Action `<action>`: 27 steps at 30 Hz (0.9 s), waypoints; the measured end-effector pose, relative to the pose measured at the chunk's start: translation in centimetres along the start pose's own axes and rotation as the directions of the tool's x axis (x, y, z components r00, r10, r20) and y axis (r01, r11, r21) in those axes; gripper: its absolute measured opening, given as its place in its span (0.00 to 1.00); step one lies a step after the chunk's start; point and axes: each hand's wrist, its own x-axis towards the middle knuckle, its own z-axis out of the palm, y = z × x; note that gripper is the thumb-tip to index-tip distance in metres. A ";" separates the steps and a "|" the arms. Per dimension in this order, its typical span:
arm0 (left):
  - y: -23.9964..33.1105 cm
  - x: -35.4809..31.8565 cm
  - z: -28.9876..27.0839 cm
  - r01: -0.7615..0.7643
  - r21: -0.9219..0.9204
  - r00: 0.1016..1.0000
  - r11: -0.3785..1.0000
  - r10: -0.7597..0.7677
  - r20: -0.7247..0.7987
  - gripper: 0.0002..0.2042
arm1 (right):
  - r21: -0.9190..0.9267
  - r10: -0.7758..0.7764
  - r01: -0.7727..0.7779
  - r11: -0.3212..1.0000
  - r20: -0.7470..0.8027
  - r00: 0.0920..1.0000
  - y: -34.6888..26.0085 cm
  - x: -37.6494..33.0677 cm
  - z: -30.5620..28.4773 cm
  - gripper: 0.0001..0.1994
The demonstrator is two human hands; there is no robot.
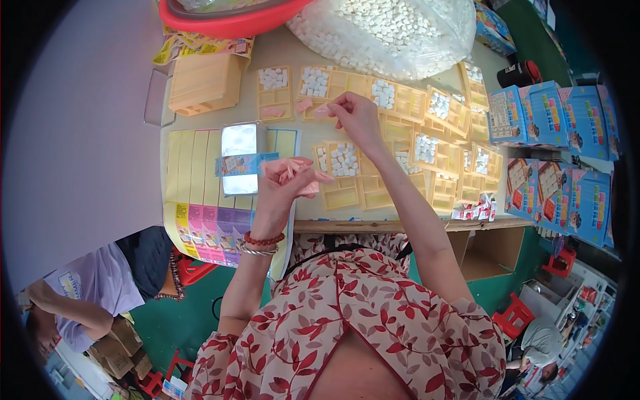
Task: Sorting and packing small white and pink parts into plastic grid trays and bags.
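My left hand (283, 187) is raised over the table's near edge and grips a fanned bundle of small pink paper pieces (293, 170). My right hand (357, 117) reaches farther out and pinches a single pink piece (323, 111) above a yellow compartment tray (333, 85). Two more pink pieces lie in the trays near it, one of them (303, 105) just left of my fingers. Several yellow trays (427, 150) spread across the table, many with a heap of small white tablets (344, 160) in one compartment.
A clear bag of white tablets (393, 30) and a red basin (227, 23) stand at the far edge. A stack of yellow trays (200, 83) is at left, a shiny wrapped packet (239, 157) on a coloured sheet (200, 200). Blue boxes (553, 153) pile at right. Other people sit low at both sides.
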 end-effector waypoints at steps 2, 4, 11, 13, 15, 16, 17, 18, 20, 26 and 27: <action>-0.3 -0.5 0.1 0.006 -0.023 0.999 1.000 -0.006 0.036 0.06 | -0.180 -0.119 0.109 0.978 -0.045 0.992 0.9 0.5 0.4 0.07; -0.6 -0.7 -0.1 0.004 -0.014 0.999 1.000 -0.003 0.043 0.06 | -0.358 -0.243 0.204 0.911 -0.066 0.968 1.3 0.6 0.6 0.07; -0.3 -0.9 -0.1 -0.025 -0.021 0.999 0.999 0.026 0.031 0.05 | -0.678 -0.364 0.236 0.696 -0.050 0.930 0.2 -0.1 1.0 0.07; -0.3 -0.9 -0.3 -0.042 -0.011 0.999 0.999 0.043 0.028 0.05 | -0.671 -0.404 0.283 0.685 -0.027 0.914 -0.3 -0.6 1.2 0.08; -0.3 -1.1 -0.5 -0.059 0.000 0.998 0.998 0.059 0.023 0.06 | -0.614 -0.415 0.388 0.687 0.107 0.903 -0.6 -1.0 1.6 0.09; -0.4 -1.2 -0.5 -0.061 -0.028 0.998 0.998 0.061 0.032 0.06 | -0.615 -0.416 0.387 0.687 0.105 0.903 -0.3 -0.7 1.7 0.09; -0.5 -1.2 -0.5 -0.062 -0.056 0.997 0.996 0.064 0.041 0.06 | -0.605 -0.409 0.357 0.712 0.056 0.911 0.3 -0.1 1.8 0.11; -0.7 -1.1 -0.6 -0.062 -0.055 0.997 0.997 0.065 0.044 0.06 | -0.593 -0.401 0.326 0.736 0.007 0.916 0.6 0.4 1.9 0.12; -1.1 -1.0 -0.9 -0.112 -0.067 0.989 0.991 0.118 0.088 0.05 | -0.603 -0.361 0.299 0.740 0.020 0.932 0.0 1.0 2.3 0.13; -0.9 -1.2 -0.3 -0.070 -0.048 0.996 0.996 0.073 0.052 0.06 | -0.621 -0.279 0.214 0.754 -0.007 0.960 0.1 2.1 4.1 0.15; -0.7 -1.2 -0.2 -0.066 -0.048 0.996 0.997 0.069 0.062 0.06 | -0.574 -0.264 0.206 0.792 -0.018 0.964 0.3 2.2 4.1 0.14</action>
